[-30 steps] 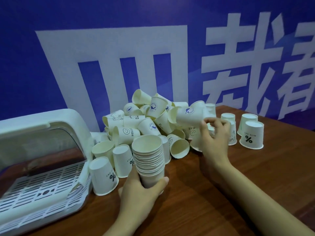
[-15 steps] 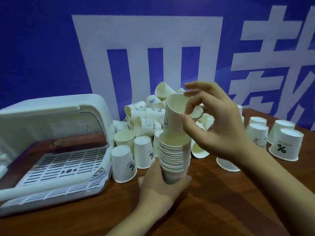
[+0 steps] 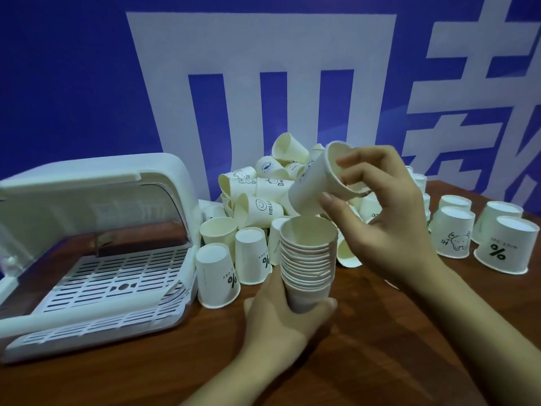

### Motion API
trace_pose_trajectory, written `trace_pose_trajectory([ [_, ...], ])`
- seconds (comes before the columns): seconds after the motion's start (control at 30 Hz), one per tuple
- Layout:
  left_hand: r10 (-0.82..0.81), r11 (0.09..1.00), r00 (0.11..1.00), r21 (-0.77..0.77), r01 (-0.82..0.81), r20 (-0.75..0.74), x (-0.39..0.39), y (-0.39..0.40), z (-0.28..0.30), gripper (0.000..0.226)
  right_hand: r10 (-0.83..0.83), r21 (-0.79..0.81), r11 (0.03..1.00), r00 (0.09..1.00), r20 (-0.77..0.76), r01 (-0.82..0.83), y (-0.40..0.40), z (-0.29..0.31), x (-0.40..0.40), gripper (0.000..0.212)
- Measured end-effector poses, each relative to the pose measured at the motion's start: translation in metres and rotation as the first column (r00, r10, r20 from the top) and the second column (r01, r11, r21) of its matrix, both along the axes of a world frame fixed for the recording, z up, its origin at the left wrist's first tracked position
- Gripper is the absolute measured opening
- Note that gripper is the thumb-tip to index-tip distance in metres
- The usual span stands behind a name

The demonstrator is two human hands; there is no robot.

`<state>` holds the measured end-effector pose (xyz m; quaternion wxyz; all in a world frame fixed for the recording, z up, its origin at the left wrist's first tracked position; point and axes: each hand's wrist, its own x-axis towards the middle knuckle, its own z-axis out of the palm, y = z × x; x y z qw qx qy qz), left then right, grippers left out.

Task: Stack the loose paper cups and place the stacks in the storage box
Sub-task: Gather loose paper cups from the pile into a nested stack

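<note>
Fingers [image 3: 355,174] pinch a cup [image 3: 314,186] above the stack [image 3: 307,259], loose cups [image 3: 263,200] behind.

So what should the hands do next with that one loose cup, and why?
Probably lower it into the stack: the right hand pinches the single cup tilted just above the stack, whose open top cup faces up in the left hand.

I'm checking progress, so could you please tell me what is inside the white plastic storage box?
Only the white slotted drain tray shows inside the white plastic storage box; no paper cups are visible on it. Its back-left corner is hidden behind the raised lid.
</note>
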<state>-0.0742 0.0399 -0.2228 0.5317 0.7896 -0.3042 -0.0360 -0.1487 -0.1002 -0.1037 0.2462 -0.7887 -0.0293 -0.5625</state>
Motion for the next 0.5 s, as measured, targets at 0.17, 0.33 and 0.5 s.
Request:
trace_pose_trajectory([
  [0.17, 0.029, 1.000, 0.999, 0.009, -0.029, 0.022, 0.001, -0.003, 0.000, 0.060, 0.060, -0.054, 0.996, 0.995, -0.082, -0.065, -0.002, 0.013, -0.011, 0.023],
  [0.33, 0.029, 1.000, 1.000, 0.005, -0.029, 0.010, 0.000, -0.004, 0.000, 0.061, 0.077, -0.099, 0.991, 0.984, -0.161, -0.094, 0.004, 0.012, 0.000, 0.015],
  [0.5, 0.013, 1.000, 1.000, -0.017, -0.013, -0.010, -0.002, -0.003, 0.001, 0.064, -0.019, -0.107, 0.994, 0.995, -0.100, 0.009, 0.005, 0.001, 0.002, 0.045],
])
